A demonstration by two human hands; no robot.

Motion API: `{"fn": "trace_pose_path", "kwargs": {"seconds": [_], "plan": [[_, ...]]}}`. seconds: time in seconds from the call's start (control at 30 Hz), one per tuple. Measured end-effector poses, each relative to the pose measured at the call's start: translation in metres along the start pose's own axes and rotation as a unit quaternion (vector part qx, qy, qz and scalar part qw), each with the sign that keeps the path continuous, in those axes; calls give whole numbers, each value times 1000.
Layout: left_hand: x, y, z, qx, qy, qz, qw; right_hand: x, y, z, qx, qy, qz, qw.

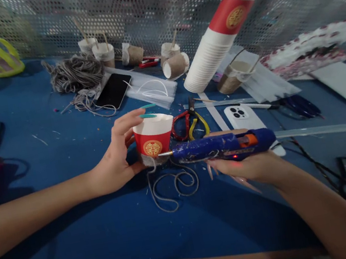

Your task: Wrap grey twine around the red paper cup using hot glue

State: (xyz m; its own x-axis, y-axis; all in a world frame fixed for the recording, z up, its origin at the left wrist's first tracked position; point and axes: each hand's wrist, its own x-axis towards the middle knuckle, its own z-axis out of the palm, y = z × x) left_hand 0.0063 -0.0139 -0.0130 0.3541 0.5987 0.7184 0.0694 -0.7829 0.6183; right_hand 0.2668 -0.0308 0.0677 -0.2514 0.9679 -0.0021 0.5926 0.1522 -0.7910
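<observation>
A red and white paper cup (154, 133) with a gold emblem stands upright in the fingers of my left hand (115, 155). Grey cord (147, 160) is wound around the cup's base, and its loose end (187, 180) curls on the blue table in front. My right hand (249, 165) grips a blue hot glue gun (210, 148) with an orange part and a lit red light. The gun's metal nozzle (165, 153) points left, at the front of the cup just above the cord; whether it touches cannot be told. A clear glue stick (327, 129) sticks out of its rear.
Behind the cup lie red and yellow-handled pliers (197, 125), a black phone (115, 90) and a bundle of grey cord (74, 73). A tall stack of paper cups (212, 51) leans at the back. A white phone (246, 117) is beyond the gun; black cables (320, 166) run at right.
</observation>
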Motion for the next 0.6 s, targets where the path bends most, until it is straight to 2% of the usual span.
{"fn": "trace_pose_path", "kwargs": {"seconds": [0.1, 0.37, 0.6], "plan": [[-1, -1, -1, 9, -6, -8, 1000, 0, -2, 0, -7, -20, 36, 999], [-2, 1, -1, -10, -8, -46, 999, 2, -3, -1, 28, -112, -33, 993], [-3, -3, 0, -43, 1, -39, 998, 1, -3, -1, 48, -129, -55, 989]]}}
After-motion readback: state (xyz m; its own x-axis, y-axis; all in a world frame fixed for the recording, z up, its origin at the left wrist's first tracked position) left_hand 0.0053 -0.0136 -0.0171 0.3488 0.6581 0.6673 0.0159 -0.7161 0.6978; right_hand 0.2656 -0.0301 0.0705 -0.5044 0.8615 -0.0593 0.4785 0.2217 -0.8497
